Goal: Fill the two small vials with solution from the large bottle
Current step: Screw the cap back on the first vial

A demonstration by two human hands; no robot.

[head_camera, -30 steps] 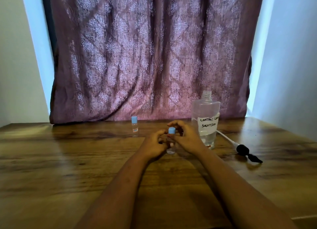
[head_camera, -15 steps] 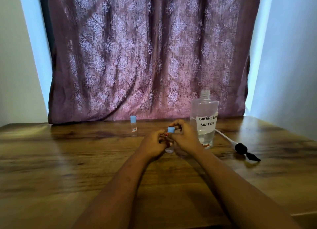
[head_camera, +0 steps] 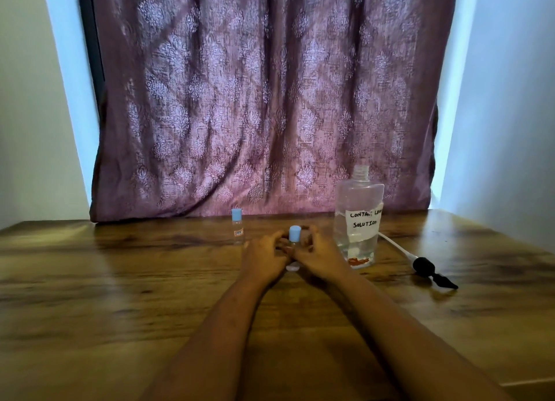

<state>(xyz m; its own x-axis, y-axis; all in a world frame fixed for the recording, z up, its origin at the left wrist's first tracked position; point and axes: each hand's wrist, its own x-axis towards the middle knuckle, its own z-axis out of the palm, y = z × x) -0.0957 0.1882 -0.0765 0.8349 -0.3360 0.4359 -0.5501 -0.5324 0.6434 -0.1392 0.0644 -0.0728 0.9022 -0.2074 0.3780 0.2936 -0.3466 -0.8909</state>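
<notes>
The large clear plastic bottle (head_camera: 359,199) stands near the far edge of the brown wooden table (head_camera: 120,280), toward its right corner. Its white paper label (head_camera: 364,220) carries black handwritten capitals in two lines: "CONTACT LE", the rest curving out of sight, and "SOLUTION" beneath. Left along that edge, a small clear vial with a light blue cap (head_camera: 237,225) bears a tiny red-bordered sticker (head_camera: 238,232), too small to read.

I had both forearms stretched forward and angled inward, so the hands met almost knuckle to knuckle. My left hand (head_camera: 264,253) curled around the small vial (head_camera: 294,234) from its left. My right hand (head_camera: 319,256) curled in from the right (forefinger arched near its top), seemingly pinching it, though most fingertips were hidden from me.
</notes>
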